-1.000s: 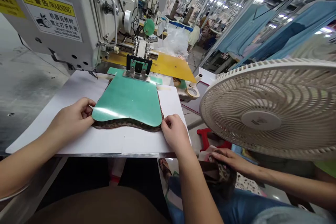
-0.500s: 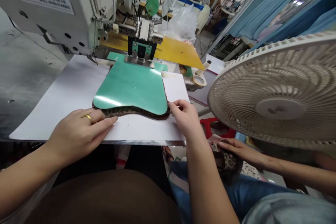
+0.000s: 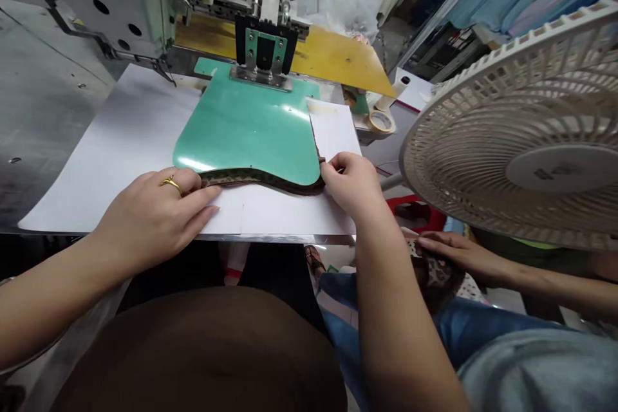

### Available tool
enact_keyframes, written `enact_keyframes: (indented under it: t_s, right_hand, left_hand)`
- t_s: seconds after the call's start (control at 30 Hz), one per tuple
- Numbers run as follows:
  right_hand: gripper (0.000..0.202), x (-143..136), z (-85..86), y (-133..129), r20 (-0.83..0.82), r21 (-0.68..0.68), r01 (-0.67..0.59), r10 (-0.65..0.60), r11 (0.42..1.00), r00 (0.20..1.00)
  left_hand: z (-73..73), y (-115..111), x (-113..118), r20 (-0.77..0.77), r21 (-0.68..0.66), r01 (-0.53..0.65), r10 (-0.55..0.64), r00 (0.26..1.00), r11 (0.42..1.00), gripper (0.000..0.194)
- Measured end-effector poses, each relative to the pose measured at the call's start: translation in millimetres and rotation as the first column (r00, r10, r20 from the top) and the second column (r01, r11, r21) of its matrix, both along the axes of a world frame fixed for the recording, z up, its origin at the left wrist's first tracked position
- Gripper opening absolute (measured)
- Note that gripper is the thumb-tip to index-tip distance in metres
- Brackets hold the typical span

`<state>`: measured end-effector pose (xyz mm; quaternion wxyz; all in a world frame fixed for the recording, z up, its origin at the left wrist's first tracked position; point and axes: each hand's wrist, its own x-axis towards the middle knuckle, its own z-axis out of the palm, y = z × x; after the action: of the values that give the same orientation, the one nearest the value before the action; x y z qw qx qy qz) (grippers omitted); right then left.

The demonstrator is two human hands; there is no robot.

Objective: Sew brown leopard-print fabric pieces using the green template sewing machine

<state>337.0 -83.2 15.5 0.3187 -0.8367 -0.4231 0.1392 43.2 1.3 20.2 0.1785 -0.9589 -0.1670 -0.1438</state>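
A green template plate lies over dark leopard-patterned fabric on a white sheet. The black and metal clamp of the machine sits on the plate's far edge. My left hand, with a ring on it, rests at the plate's near left corner, its fingers spread on the fabric's edge and the sheet. At the near right corner my right hand pinches the edge of the fabric between thumb and finger.
The sewing machine head stands at the upper left. A white fan fills the right side. Below it, another person's hand holds patterned fabric. A yellow board and a tape roll lie behind the sheet.
The camera view has shifted, so the machine and plate appear higher. Both hands stay at the plate's near corners, with little visible change in their hold.
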Motion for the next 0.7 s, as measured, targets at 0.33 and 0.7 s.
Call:
enact_keyframes:
  t_s: [0.33,0.7]
  right_hand:
    - [0.02,0.6,-5.7,1.1,0.056,0.006,-0.043,0.043,0.999,0.998]
    - [0.018,-2.8,2.6,-0.6,-0.049,-0.035,-0.037,0.035,0.999,0.998]
  left_hand:
    - [7.8,0.2,12.1,0.081,0.1,-0.029,0.021,0.996,0.995,0.017]
    - [13.0,7.9,24.1,0.005,0.363,-0.047,0.049,0.999,0.931,0.029]
